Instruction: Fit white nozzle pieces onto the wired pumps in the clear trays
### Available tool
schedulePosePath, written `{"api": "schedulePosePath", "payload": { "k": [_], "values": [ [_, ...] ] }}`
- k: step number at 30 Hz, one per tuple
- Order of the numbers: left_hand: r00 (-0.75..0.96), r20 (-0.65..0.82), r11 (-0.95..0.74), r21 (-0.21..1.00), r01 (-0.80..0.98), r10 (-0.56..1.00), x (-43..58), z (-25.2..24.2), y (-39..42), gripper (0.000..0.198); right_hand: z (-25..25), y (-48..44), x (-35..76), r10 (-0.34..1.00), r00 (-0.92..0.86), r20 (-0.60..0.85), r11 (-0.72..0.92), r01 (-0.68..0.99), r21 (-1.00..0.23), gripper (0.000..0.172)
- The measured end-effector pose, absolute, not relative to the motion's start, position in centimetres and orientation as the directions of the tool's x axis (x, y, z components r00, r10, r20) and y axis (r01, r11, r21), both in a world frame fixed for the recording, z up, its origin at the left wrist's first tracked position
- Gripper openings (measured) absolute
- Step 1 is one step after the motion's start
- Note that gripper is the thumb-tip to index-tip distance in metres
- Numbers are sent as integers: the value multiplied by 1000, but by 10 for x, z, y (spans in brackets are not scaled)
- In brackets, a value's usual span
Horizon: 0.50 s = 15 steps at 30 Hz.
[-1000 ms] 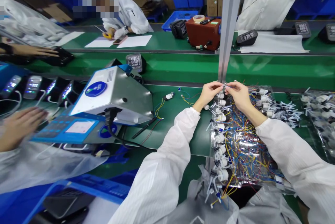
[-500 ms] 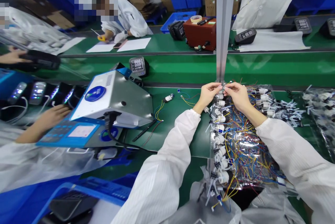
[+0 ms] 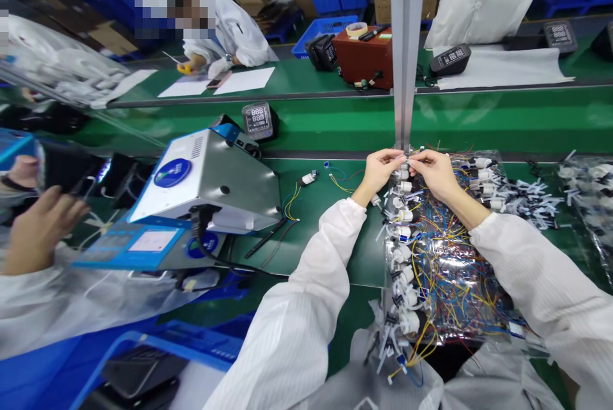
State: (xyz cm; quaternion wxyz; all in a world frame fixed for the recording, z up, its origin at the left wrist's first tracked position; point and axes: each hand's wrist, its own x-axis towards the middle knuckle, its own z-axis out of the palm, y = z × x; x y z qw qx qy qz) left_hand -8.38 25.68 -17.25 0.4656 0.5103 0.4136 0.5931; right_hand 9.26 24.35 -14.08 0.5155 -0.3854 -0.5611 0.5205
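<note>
My left hand point(image 3: 379, 174) and my right hand point(image 3: 437, 174) meet at the far end of a clear plastic tray point(image 3: 454, 332). Thumb and fingers of both are pinched together over a small pale piece, too small to make out. Just below them, a row of small white motor-like parts point(image 3: 405, 215) with pale tubes runs down the tray's left side. Tangled red, blue and yellow wires point(image 3: 445, 276) fill its middle. Left of my left hand, one loose white-and-black part point(image 3: 306, 179) with yellow wires lies on the green table point(image 3: 330, 237).
A metal post point(image 3: 405, 78) rises just beyond my hands. To the left stand a grey-white test machine point(image 3: 230, 180) and a black pen point(image 3: 265, 239). Another plastic tray point(image 3: 591, 205) of parts lies right. A co-worker's hand point(image 3: 43, 228) is at the far left, near dark devices.
My two hands stay pinched together in nearly the same spot. At the left, a co-worker's hand has moved left and a dark device is now raised between that person's hands.
</note>
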Motion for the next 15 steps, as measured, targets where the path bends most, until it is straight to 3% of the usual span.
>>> {"api": "schedulePosePath", "payload": {
  "k": [15],
  "values": [
    [53,268,-267,963,-17,962,-93,-167,257,40,-139,242,94,963,-186,197,191,-49,-980,22]
  ]
}}
